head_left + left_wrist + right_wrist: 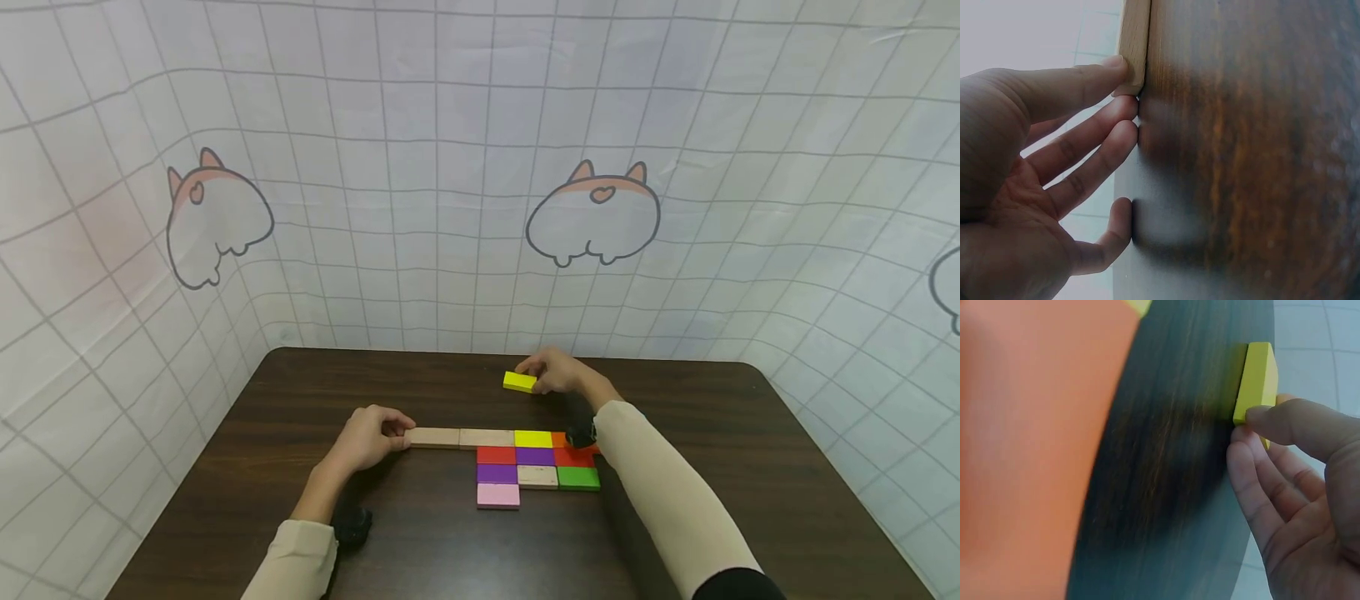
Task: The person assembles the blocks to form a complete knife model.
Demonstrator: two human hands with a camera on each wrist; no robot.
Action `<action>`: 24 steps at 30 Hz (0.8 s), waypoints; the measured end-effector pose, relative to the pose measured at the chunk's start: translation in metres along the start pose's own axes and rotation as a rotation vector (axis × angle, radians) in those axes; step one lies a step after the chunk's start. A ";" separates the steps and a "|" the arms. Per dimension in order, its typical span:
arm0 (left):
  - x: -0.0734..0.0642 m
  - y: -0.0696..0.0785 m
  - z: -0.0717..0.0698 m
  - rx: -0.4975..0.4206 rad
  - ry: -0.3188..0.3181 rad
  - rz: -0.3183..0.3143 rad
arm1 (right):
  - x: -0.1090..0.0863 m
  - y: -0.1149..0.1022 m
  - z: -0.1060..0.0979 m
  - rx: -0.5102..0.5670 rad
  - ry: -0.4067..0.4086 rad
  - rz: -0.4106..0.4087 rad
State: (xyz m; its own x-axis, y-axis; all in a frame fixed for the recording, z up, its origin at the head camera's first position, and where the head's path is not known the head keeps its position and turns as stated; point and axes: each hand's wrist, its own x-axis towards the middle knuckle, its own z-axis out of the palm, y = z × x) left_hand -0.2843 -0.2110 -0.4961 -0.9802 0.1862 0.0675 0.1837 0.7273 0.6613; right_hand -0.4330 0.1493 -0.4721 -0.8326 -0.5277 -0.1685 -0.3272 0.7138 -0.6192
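Note:
At the left end of a row of flat blocks, my left hand (367,437) pinches a plain wooden block (432,437) by its end. The left wrist view has my thumb on the side of this block, with the other fingertips down at the dark tabletop. Farther back, near the table's far edge, my right hand (555,371) holds a yellow block (520,382) by its right end. Seen from the right wrist, that yellow block (1257,381) lies along the table surface, gripped between thumb and fingers.
Several blocks lie edge to edge mid-table: a second plain one (487,437), a yellow one (533,439), red, purple, a green one (578,478) and a pink one (498,496). My right forearm partly covers orange ones. A white grid-patterned curtain (420,208) surrounds the table.

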 end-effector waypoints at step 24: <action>-0.002 0.002 -0.002 0.000 -0.003 0.004 | -0.082 -0.015 -0.007 -0.067 0.023 -0.188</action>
State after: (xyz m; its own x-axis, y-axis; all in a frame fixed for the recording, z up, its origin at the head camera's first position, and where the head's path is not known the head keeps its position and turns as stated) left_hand -0.2821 -0.2108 -0.4935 -0.9791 0.1916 0.0681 0.1881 0.7265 0.6609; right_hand -0.3627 0.1847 -0.4436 -0.7640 -0.6442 -0.0367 -0.5059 0.6333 -0.5857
